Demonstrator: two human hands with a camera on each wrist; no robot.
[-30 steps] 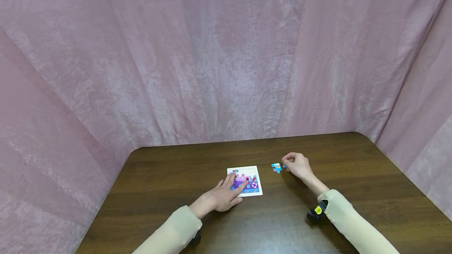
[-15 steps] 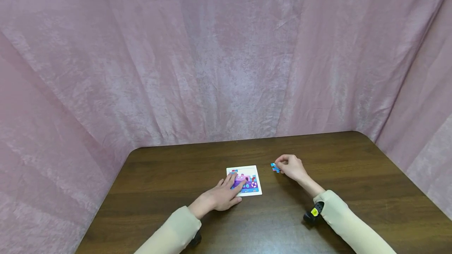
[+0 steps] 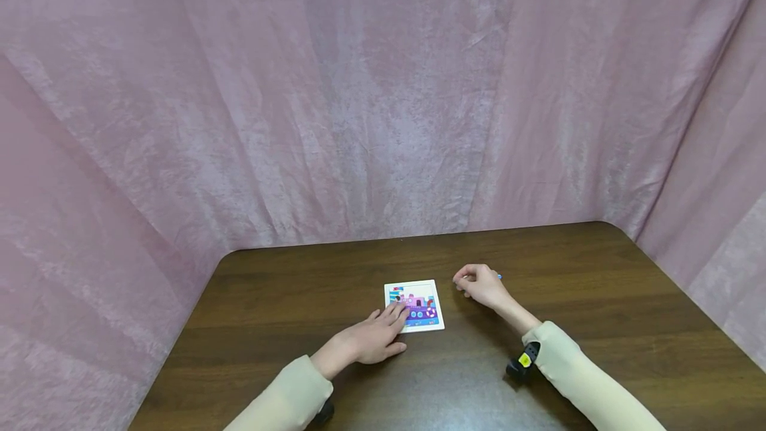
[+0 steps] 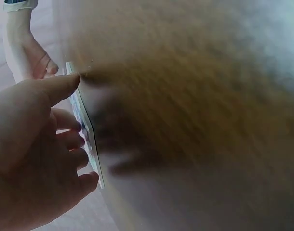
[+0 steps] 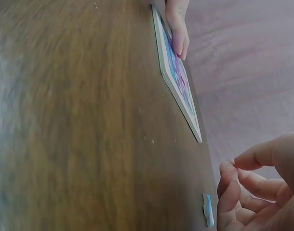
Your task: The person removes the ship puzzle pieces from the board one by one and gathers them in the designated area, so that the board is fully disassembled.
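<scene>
A small jigsaw puzzle in a white tray (image 3: 409, 284) lies on the table, its picture a pink and purple ship on blue. My left hand (image 3: 374, 338) rests its fingers on the tray's near left part, the thumb beside the front edge. To the right of the tray, my right hand (image 3: 483, 287) pinches a puzzle piece (image 3: 456, 283) between thumb and fingertips; only a sliver of blue shows. Another blue puzzle piece (image 5: 208, 210) lies on the table close to the right hand in the right wrist view, mostly hidden behind that hand from the head.
The brown wooden table (image 3: 299, 285) has rounded far corners. Pink curtains (image 3: 383, 98) hang behind it and at both sides. A black wrist camera (image 3: 519, 366) is strapped to the right wrist.
My right hand has moved left toward the tray, and the puzzle piece seen on the table between them is no longer visible there. My left fingers have slid back toward the tray's near edge.
</scene>
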